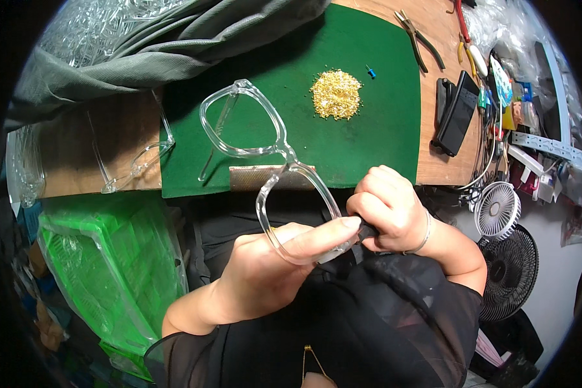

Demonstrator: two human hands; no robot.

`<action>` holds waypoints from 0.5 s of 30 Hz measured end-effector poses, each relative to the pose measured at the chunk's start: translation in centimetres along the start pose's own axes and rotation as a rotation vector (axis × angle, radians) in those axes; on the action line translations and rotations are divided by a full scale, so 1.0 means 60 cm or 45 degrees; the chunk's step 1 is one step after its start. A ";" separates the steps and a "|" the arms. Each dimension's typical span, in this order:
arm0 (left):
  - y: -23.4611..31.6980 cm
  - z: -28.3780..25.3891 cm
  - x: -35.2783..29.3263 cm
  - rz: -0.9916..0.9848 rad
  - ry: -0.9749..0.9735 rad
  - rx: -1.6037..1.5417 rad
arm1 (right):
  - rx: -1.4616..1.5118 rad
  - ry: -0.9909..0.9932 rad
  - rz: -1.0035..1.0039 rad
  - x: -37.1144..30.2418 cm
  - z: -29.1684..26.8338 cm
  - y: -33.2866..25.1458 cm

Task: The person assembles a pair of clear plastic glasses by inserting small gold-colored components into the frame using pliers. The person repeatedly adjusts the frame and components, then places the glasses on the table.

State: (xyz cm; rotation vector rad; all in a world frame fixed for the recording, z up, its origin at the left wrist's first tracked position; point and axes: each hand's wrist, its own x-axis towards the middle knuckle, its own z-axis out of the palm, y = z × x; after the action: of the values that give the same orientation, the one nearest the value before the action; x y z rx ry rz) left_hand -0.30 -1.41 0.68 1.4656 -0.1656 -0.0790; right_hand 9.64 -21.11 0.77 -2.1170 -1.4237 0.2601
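My left hand (271, 265) grips a clear plastic eyeglass frame (286, 150) by one end, thumb stretched along it. The frame stands tilted above the front edge of the green mat (381, 142), and one temple arm hangs from its far end. Close against that gripped end, my right hand (388, 210) is curled into a fist. Something dark shows between its fingers and the frame, mostly hidden, and I cannot tell what it is. On the mat lies a heap of tiny gold-coloured metal pieces (336, 95), with a small blue-headed pin (370, 72) beside it.
Another clear eyeglass frame (139, 161) lies at the table's left. Grey cloth (174, 48) covers clear plastic parts at the far left. Pliers (420, 42), a black phone (458, 113) and cables lie right. A textured block (258, 178) sits at the front edge; a green crate (110, 271) stands below.
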 end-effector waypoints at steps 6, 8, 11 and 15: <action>0.008 -0.008 0.004 -0.048 -0.067 0.059 | 0.060 -0.008 0.042 0.007 -0.008 -0.002; 0.002 -0.006 0.007 0.004 -0.023 0.203 | 0.079 -0.039 0.056 0.010 -0.025 0.000; -0.002 -0.004 0.002 -0.071 0.028 0.087 | 0.084 -0.116 0.109 -0.001 -0.025 0.015; -0.001 -0.003 0.002 -0.189 0.045 -0.102 | 0.506 -0.123 0.319 -0.041 0.021 0.046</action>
State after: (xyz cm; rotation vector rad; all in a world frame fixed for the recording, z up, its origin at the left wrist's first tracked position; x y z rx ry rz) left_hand -0.14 -1.29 0.60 1.3969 -0.0243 -0.1783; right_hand 10.23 -23.66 -2.14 -1.9632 -1.0480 0.6906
